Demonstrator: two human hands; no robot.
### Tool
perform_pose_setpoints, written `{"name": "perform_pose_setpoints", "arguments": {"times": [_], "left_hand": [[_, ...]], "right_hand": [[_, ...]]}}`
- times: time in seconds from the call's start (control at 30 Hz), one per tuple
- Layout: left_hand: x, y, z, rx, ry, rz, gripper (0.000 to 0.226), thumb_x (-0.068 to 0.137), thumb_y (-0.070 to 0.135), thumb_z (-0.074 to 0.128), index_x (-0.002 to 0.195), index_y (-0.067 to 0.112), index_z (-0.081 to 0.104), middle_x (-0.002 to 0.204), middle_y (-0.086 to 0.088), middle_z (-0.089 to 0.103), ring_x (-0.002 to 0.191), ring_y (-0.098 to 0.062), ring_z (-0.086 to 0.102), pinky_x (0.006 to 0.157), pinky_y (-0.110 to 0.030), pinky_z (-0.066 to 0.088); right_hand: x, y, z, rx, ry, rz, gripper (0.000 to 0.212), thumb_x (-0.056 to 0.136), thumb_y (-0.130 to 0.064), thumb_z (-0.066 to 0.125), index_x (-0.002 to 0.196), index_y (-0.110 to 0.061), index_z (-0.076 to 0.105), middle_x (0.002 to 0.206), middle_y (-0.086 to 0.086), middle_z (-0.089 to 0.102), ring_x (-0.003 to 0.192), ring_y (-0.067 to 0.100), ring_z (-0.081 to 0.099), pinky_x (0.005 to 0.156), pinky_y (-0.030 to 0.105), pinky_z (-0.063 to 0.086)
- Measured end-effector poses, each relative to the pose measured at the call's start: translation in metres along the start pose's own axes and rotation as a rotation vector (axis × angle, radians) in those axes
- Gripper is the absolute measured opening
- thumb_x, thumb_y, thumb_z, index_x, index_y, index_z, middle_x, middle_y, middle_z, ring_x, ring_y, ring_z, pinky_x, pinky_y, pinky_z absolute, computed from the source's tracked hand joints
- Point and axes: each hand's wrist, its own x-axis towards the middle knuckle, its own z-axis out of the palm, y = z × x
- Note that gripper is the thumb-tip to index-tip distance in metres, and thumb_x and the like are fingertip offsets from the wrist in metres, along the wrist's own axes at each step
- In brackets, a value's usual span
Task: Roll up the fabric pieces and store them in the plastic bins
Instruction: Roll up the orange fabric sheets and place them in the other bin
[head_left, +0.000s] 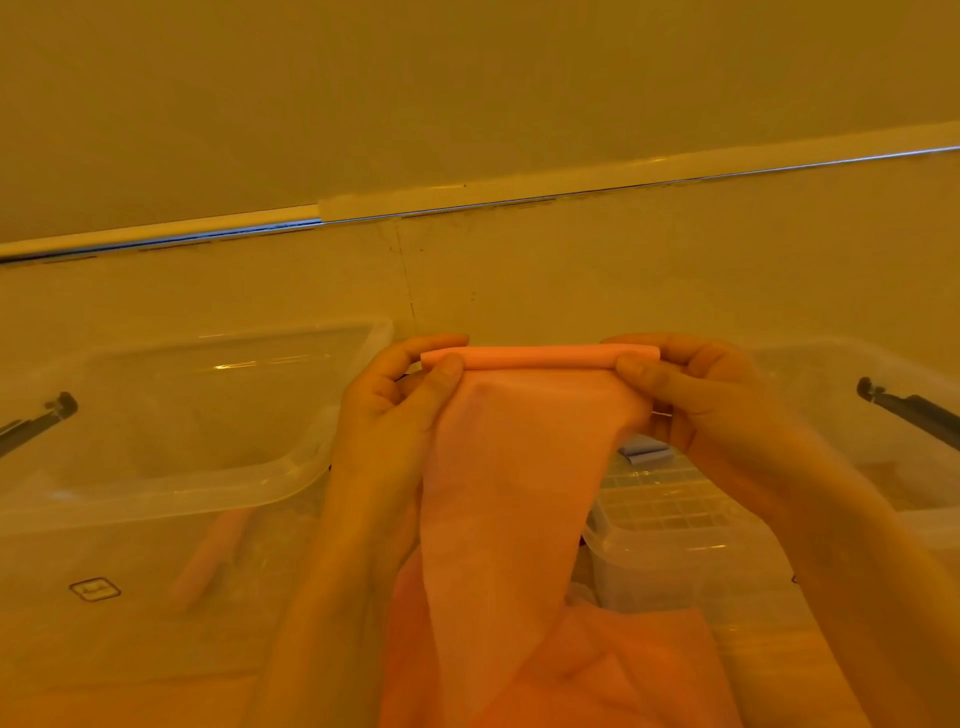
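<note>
A strip of pink fabric (511, 467) is held up in the air between two clear plastic bins, its top edge already wound into a narrow roll (540, 357) that lies level from one hand to the other. The left hand (395, 410) pinches the left end of that roll: the thumb presses on the near side and the fingers (441, 344) curl round the far side. The right hand (696, 400) pinches the right end in the same way, thumb in front, fingers (631, 345) wrapped behind. Below the roll the unrolled length of the fabric hangs down toward the person, narrowing and then merging with a loose heap of more pink fabric (623, 670) at the bottom of the view.

To the left of the roll stands the left bin (156, 488), open and see-through, and below its near rim a pink rolled piece (208, 556) shows blurred through the plastic; I cannot tell whether it lies inside the bin or under it. To the right of the roll, behind the right forearm, is the right bin (675, 551), with a grid-patterned surface visible through it and a small blue rolled piece (647, 454) just under the right hand. A dark rod-like object (909, 410) reaches in at the right edge and another (36, 421) at the left edge. Beyond the roll runs a pale floor up to a wall with a light baseboard (467, 200).
</note>
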Motion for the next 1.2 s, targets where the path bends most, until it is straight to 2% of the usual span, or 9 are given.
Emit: {"name": "perform_pose_setpoints", "arguments": {"times": [0.17, 0.3, 0.4, 0.57, 0.67, 0.8, 1.0, 1.1, 1.2], "left_hand": [[-0.002, 0.001, 0.002, -0.01, -0.024, -0.002, 0.011, 0.086, 0.019, 0.064, 0.095, 0.024, 0.069, 0.077, 0.009, 0.07, 0.061, 0.0, 0.063, 0.048, -0.017, 0.049], [-0.003, 0.004, 0.002, 0.072, -0.027, 0.099, 0.013, 0.087, 0.022, 0.063, 0.099, 0.025, 0.067, 0.073, 0.013, 0.071, 0.065, 0.002, 0.064, 0.055, -0.014, 0.05], [-0.009, 0.011, 0.0, 0.067, -0.022, 0.154, 0.01, 0.088, 0.022, 0.06, 0.092, 0.017, 0.068, 0.049, 0.011, 0.059, 0.04, 0.003, 0.05, 0.038, -0.011, 0.037], [-0.014, 0.017, 0.0, 0.062, -0.043, 0.177, 0.012, 0.091, 0.028, 0.056, 0.089, 0.02, 0.064, 0.045, 0.015, 0.051, 0.038, 0.004, 0.044, 0.035, -0.011, 0.032], [-0.013, 0.012, 0.001, 0.022, -0.037, 0.087, 0.008, 0.091, 0.024, 0.057, 0.089, 0.024, 0.064, 0.057, 0.01, 0.064, 0.045, 0.001, 0.056, 0.037, -0.015, 0.041], [-0.004, 0.0, 0.0, 0.029, -0.044, -0.006, 0.011, 0.093, 0.021, 0.057, 0.097, 0.026, 0.066, 0.08, 0.0, 0.068, 0.055, -0.004, 0.062, 0.043, -0.018, 0.046], [0.002, -0.01, 0.002, 0.107, -0.104, -0.067, 0.019, 0.094, 0.021, 0.055, 0.104, 0.035, 0.063, 0.108, -0.004, 0.06, 0.081, -0.012, 0.058, 0.047, -0.018, 0.044], [0.003, -0.014, 0.003, 0.157, -0.073, -0.021, 0.018, 0.095, 0.036, 0.05, 0.104, 0.031, 0.065, 0.109, 0.003, 0.062, 0.091, -0.011, 0.057, 0.059, -0.022, 0.042], [0.006, -0.02, 0.002, 0.212, -0.039, 0.055, 0.019, 0.098, 0.032, 0.046, 0.101, 0.029, 0.065, 0.105, 0.002, 0.063, 0.093, -0.013, 0.057, 0.07, -0.028, 0.042]], "right_hand": [[0.0, 0.0, 0.0, -0.017, 0.02, -0.022, 0.026, 0.07, -0.027, 0.063, 0.095, -0.019, 0.067, 0.075, 0.002, 0.068, 0.067, 0.02, 0.062, 0.056, 0.037, 0.052], [-0.007, -0.011, 0.003, -0.028, 0.021, -0.065, 0.028, 0.066, -0.027, 0.064, 0.093, -0.02, 0.069, 0.076, 0.0, 0.068, 0.066, 0.015, 0.061, 0.049, 0.029, 0.051], [-0.013, -0.022, 0.004, 0.007, 0.031, -0.103, 0.027, 0.067, -0.035, 0.062, 0.088, -0.021, 0.071, 0.076, -0.003, 0.069, 0.064, 0.009, 0.063, 0.046, 0.023, 0.052], [-0.016, -0.026, 0.006, -0.032, 0.038, -0.074, 0.025, 0.071, -0.031, 0.061, 0.091, -0.018, 0.071, 0.062, -0.006, 0.063, 0.05, 0.003, 0.054, 0.041, 0.016, 0.044], [-0.012, -0.017, 0.005, -0.068, 0.038, -0.018, 0.022, 0.077, -0.025, 0.062, 0.095, -0.015, 0.07, 0.06, -0.006, 0.064, 0.053, 0.004, 0.056, 0.042, 0.016, 0.046], [-0.007, -0.006, 0.001, -0.081, -0.013, 0.068, 0.031, 0.07, -0.029, 0.064, 0.095, -0.012, 0.071, 0.072, 0.004, 0.069, 0.067, 0.015, 0.061, 0.058, 0.029, 0.053], [-0.002, 0.002, -0.003, -0.039, -0.006, 0.106, 0.025, 0.076, -0.021, 0.062, 0.099, -0.014, 0.067, 0.075, 0.003, 0.068, 0.06, 0.012, 0.061, 0.053, 0.024, 0.055], [-0.001, 0.003, -0.003, -0.014, 0.0, 0.123, 0.018, 0.087, -0.015, 0.057, 0.101, -0.013, 0.066, 0.077, 0.001, 0.068, 0.06, 0.009, 0.063, 0.05, 0.022, 0.053], [-0.001, 0.003, -0.002, 0.006, -0.007, 0.144, 0.017, 0.087, -0.018, 0.057, 0.1, -0.013, 0.067, 0.078, 0.001, 0.069, 0.062, 0.01, 0.064, 0.05, 0.022, 0.053]]}}
